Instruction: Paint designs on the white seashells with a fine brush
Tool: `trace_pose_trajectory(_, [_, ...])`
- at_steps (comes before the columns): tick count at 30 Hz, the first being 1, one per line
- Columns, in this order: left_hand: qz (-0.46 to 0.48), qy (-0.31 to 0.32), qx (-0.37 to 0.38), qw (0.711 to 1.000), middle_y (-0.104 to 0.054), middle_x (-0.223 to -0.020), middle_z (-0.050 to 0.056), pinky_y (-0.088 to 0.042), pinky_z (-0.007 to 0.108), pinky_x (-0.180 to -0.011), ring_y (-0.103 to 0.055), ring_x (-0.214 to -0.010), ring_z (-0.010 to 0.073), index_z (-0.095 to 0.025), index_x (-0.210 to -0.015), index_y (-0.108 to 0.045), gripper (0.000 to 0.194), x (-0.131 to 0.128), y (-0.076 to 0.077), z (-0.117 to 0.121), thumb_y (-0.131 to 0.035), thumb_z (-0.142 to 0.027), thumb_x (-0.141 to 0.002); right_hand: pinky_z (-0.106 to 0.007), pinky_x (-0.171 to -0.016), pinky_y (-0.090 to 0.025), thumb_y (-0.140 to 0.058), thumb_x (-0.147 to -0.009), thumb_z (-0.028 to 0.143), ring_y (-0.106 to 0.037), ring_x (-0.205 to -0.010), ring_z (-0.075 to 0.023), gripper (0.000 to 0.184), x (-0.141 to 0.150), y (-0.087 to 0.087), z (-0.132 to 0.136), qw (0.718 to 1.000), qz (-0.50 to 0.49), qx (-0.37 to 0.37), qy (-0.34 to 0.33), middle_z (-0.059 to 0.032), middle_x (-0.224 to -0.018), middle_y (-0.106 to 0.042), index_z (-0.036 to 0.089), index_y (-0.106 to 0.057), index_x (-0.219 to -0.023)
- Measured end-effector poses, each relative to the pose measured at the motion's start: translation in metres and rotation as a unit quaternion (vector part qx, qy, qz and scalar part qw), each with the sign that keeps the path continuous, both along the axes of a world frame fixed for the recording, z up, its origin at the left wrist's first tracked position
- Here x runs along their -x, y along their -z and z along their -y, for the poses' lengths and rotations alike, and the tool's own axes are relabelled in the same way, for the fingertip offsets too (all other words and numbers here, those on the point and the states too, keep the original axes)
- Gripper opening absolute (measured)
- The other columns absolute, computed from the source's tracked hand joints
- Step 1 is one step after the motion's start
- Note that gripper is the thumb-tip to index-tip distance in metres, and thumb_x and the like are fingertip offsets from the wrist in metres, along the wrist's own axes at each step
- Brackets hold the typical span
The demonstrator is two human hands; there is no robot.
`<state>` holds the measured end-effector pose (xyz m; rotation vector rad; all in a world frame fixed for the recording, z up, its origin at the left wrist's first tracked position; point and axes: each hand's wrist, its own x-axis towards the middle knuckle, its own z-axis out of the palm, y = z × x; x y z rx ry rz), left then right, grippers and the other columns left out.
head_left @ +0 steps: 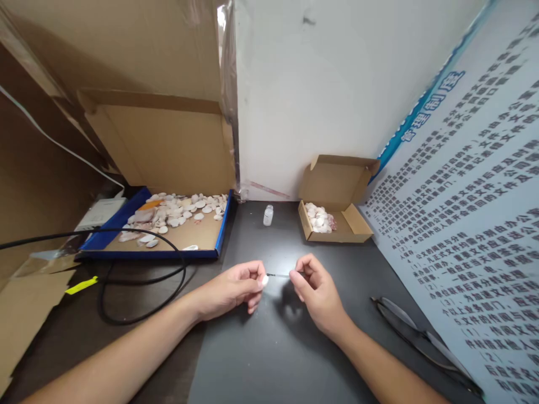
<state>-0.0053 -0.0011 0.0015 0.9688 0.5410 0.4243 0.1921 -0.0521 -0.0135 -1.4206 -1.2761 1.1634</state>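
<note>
My left hand [236, 289] is closed in a pinch on a small white shell [265, 280] above the dark table [269, 348]. My right hand [315, 286] is also closed in a pinch, holding a thin dark pin or needle [278, 275] whose tip meets the shell. The two hands sit a few centimetres apart at the table's middle. Behind them stands a tiny clear bottle [268, 215].
A blue-edged cardboard tray [210, 247] with several pale shells [177, 210] lies at the back left. A small open carton [357, 224] holding several shells sits at the back right. A black cable [138, 280] loops at left. Dark scissors or tongs [421, 339] lie at right, by a printed poster [471, 224].
</note>
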Motion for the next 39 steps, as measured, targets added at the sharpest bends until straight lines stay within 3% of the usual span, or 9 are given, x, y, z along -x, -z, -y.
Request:
trace_pose_trajectory(9, [-0.073, -0.007, -0.092, 0.993, -0.042, -0.052, -0.008, -0.04, 0.019, -0.046, -0.04, -0.045, 0.0067, -0.019, -0.082, -0.039, 0.031, -0.0002, 0.004, 0.0046, -0.062, -0.039, -0.082, -0.01, -0.049, -0.031, -0.052, -0.078, 0.063, -0.032, -0.049, 0.0042, 0.057, 0.0021, 0.001, -0.0003, 0.997, -0.047, -0.016, -0.061, 0.0046, -0.063, -0.032, 0.011, -0.029, -0.087])
trace_pose_trajectory(14, [-0.072, -0.015, -0.118, 0.99, -0.044, -0.052, -0.008, -0.039, 0.019, -0.046, -0.042, -0.044, 0.0063, -0.018, -0.081, -0.039, 0.032, 0.0002, 0.0043, 0.0068, -0.061, -0.041, -0.083, -0.008, -0.051, -0.031, -0.055, -0.078, 0.06, -0.033, -0.054, 0.0048, 0.055, 0.0006, 0.0052, -0.003, 0.997, -0.051, -0.028, -0.051, 0.0037, -0.065, -0.032, 0.011, -0.03, -0.086])
trace_pose_trajectory(21, [-0.062, -0.023, -0.134, 0.989, -0.041, -0.052, -0.008, -0.039, 0.019, -0.045, -0.039, -0.045, 0.0062, -0.018, -0.08, -0.04, 0.033, -0.0026, 0.0033, 0.0084, -0.063, -0.041, -0.082, -0.006, -0.052, -0.028, -0.054, -0.08, 0.057, -0.031, -0.056, 0.0056, 0.053, 0.0033, 0.0071, -0.0022, 0.998, -0.039, -0.039, 0.012, 0.0033, -0.067, -0.031, 0.011, -0.03, -0.087])
trace_pose_trajectory(33, [-0.079, -0.015, -0.152, 0.985, -0.043, -0.054, -0.008, -0.039, 0.019, -0.046, -0.042, -0.045, 0.0064, -0.018, -0.081, -0.041, 0.031, -0.0003, 0.0034, 0.0089, -0.063, -0.04, -0.082, -0.009, -0.05, -0.029, -0.052, -0.078, 0.063, -0.031, -0.052, 0.004, 0.057, 0.0029, -0.001, 0.0044, 0.997, -0.035, -0.024, -0.065, 0.0041, -0.062, -0.032, 0.011, -0.03, -0.087])
trace_pose_trajectory(39, [-0.06, -0.021, -0.132, 0.989, -0.045, -0.056, -0.007, -0.04, 0.019, -0.046, -0.043, -0.045, 0.0059, -0.018, -0.08, -0.042, 0.033, 0.0011, 0.0015, 0.0096, -0.066, -0.041, -0.08, -0.009, -0.048, -0.027, -0.055, -0.075, 0.062, -0.031, -0.052, 0.004, 0.057, -0.0027, -0.0004, 0.0046, 0.999, 0.015, -0.04, 0.019, 0.0034, -0.062, -0.032, 0.011, -0.033, -0.085])
